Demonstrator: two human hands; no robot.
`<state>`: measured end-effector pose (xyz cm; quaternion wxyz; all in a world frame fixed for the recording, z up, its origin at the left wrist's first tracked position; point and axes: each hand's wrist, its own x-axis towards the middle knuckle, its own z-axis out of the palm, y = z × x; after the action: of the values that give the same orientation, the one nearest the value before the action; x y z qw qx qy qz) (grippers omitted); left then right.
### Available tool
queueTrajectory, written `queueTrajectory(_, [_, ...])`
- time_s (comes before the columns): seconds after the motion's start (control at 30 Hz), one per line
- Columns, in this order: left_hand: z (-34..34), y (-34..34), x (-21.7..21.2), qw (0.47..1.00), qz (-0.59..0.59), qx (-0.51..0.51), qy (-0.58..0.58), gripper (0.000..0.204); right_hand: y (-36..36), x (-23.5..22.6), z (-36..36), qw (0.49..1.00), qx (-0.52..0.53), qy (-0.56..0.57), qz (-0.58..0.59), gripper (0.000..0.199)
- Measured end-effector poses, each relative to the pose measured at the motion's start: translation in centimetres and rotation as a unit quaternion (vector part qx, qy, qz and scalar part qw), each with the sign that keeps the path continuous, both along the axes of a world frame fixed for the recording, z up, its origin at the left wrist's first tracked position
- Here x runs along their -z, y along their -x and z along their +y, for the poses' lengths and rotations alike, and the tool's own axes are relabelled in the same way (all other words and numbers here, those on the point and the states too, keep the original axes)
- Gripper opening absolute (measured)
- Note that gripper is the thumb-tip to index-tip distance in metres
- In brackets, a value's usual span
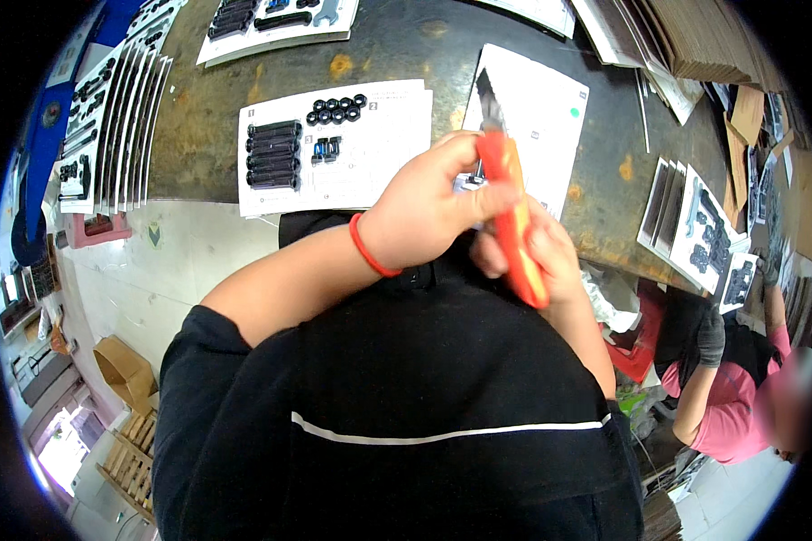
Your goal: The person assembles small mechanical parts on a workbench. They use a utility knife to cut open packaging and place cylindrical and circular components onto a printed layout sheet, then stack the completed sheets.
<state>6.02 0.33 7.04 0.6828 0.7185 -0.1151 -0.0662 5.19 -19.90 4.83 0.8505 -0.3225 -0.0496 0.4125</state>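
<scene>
Both hands (438,191) — fingers curled inward — grip the red-and-orange-handled tool (518,242) between them, tip pointing away.

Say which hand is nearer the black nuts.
Left. The left hand is below and right of the black nuts in the picture; the right hand is farther right and lower.

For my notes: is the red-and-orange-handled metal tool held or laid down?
Held: the left hand and the right hand both grip the tool by its handle.
</scene>
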Motion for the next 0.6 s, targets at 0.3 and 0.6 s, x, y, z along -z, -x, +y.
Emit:
queueTrajectory(0.3, [1.8,3.8,6.3,0.875,-0.26,0.24,-0.331,0.047,0.3,-3.4,-5.0,0.703,-0.073,0.566,-0.425,0.062])
queueTrajectory(0.6, [1.6,3.6,5.9,0.872,-0.208,0.241,-0.372,0.056,-2.2,-4.6,-3.4,0.609,-0.213,0.627,-0.437,0.043])
